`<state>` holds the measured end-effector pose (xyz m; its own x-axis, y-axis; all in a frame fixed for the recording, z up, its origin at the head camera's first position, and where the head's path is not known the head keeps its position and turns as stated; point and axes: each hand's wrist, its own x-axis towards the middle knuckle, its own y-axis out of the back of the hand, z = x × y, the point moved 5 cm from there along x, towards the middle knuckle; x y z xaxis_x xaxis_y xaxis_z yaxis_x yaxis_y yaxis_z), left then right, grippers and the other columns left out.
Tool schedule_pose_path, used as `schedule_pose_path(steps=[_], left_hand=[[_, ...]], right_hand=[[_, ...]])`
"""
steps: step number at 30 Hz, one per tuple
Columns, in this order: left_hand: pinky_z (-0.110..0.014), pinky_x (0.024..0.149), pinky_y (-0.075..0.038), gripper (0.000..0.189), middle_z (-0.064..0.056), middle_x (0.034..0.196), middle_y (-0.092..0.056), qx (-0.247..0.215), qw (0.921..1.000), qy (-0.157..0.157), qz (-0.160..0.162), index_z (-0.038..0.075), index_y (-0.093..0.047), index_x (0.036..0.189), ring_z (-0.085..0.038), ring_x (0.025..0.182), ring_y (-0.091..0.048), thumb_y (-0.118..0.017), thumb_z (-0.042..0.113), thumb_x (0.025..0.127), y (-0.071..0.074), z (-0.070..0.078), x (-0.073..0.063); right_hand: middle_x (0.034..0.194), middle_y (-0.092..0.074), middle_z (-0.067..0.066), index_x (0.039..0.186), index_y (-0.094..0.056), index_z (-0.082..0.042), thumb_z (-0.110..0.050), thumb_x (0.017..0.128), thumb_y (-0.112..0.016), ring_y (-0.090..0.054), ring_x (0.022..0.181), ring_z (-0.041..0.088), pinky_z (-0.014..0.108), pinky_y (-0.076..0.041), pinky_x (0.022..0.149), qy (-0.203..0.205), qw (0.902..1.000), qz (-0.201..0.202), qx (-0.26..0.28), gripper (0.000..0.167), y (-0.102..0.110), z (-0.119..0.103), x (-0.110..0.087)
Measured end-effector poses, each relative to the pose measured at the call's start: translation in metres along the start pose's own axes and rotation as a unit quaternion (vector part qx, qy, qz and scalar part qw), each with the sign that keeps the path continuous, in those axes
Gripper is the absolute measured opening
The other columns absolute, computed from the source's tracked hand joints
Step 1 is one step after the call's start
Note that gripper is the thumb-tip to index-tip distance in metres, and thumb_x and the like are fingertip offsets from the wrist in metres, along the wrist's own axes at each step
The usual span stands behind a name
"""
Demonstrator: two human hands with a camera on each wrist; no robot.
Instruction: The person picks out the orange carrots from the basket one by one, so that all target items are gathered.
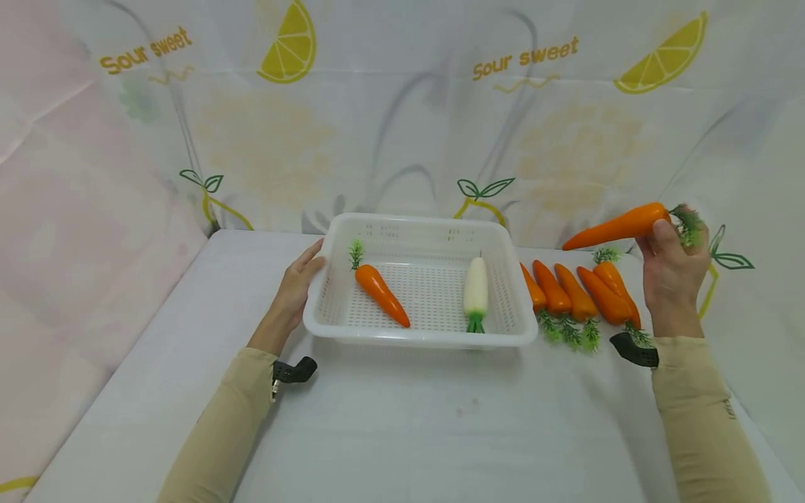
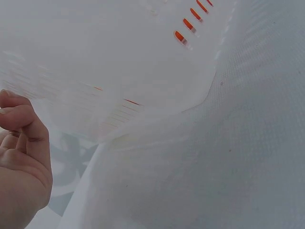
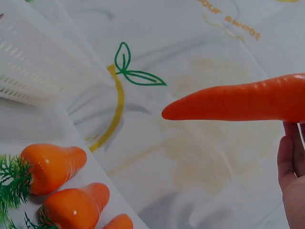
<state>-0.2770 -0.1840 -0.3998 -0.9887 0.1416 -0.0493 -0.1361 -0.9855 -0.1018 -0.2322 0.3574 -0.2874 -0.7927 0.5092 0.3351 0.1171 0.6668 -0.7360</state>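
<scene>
My right hand (image 1: 676, 269) holds up a carrot (image 1: 619, 225) by its thick end near the leafy top, above the table's right side. The carrot's tip points left, and in the right wrist view the carrot (image 3: 238, 101) lies level across the fingers. At the left side of a white plastic basket (image 1: 415, 337), my left hand (image 1: 295, 290) grips the rim. Inside the basket, another carrot (image 1: 380, 293) lies at the left and a white radish (image 1: 476, 286) with a green top at the right. The left wrist view shows curled fingers (image 2: 21, 114) by the basket's wall (image 2: 119, 62).
To the right of the basket several more carrots (image 1: 569, 290) lie side by side on the white tablecloth (image 1: 409, 419). A printed curtain (image 1: 377, 126) hangs along the table's back edge. Each wrist carries a black camera mount (image 1: 295, 370).
</scene>
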Motion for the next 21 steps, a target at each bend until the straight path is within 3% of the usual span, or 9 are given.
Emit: schedule_pose_path(steps=[8,13,21], left_hand=[[-0.022,0.079,-0.053,0.051,-0.008,0.145,-0.042,-0.009,0.9999,-0.006,0.000,0.033,-0.031,0.147,-0.010,0.104,-0.055,-0.047,0.037,0.099,0.002,-0.002,0.000],[-0.023,0.079,-0.053,0.050,-0.008,0.144,-0.043,-0.012,0.9999,-0.005,0.000,0.033,-0.032,0.147,-0.010,0.103,-0.056,-0.047,0.037,0.099,0.003,-0.003,0.000],[-0.023,0.078,-0.054,0.050,-0.008,0.142,-0.044,-0.004,1.0000,-0.006,0.005,0.033,-0.032,0.147,-0.010,0.101,-0.057,-0.047,0.037,0.099,0.004,-0.005,0.001]], right_hand=[[0.099,-0.065,0.020,0.110,-0.056,0.011,0.013,0.082,-0.063,-0.064,0.077,0.029,0.034,-0.054,0.075,-0.015,0.9997,0.019,0.006,0.029,0.025,-0.001,0.008],[0.106,-0.063,0.017,0.115,-0.055,0.009,0.008,0.085,-0.063,-0.065,0.086,0.026,0.030,-0.055,0.078,-0.043,0.9982,0.012,-0.039,0.031,0.036,-0.002,0.010],[0.112,-0.060,0.009,0.121,-0.057,0.001,-0.001,0.087,-0.064,-0.064,0.090,0.020,0.024,-0.055,0.078,-0.103,0.9869,0.002,-0.124,0.034,0.058,0.001,0.013]])
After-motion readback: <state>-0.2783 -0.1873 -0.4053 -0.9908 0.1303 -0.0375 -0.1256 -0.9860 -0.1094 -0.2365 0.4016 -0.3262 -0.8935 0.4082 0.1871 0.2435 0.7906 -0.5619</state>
